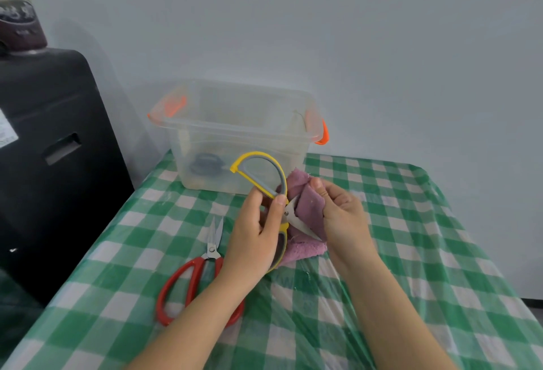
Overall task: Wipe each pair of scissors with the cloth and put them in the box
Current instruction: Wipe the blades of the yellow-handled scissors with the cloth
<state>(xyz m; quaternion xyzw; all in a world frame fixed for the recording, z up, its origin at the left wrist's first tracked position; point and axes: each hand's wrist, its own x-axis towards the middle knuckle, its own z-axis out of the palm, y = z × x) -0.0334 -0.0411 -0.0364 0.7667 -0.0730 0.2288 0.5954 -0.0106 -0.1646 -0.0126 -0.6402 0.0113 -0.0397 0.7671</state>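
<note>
Red scissors (202, 269) lie flat on the checked tablecloth (411, 252) near the table's left edge, blades closed and pointing away, partly under the left forearm. Left hand (255, 237) grips the yellow scissors (264, 175) at the pivot, blades spread, one handle loop up. Right hand (338, 211) pinches the purple cloth (308, 208) around one blade. Clear box (235, 137) with orange latches sits at the far left corner; another pair, dark-handled (205, 164), lies inside.
</note>
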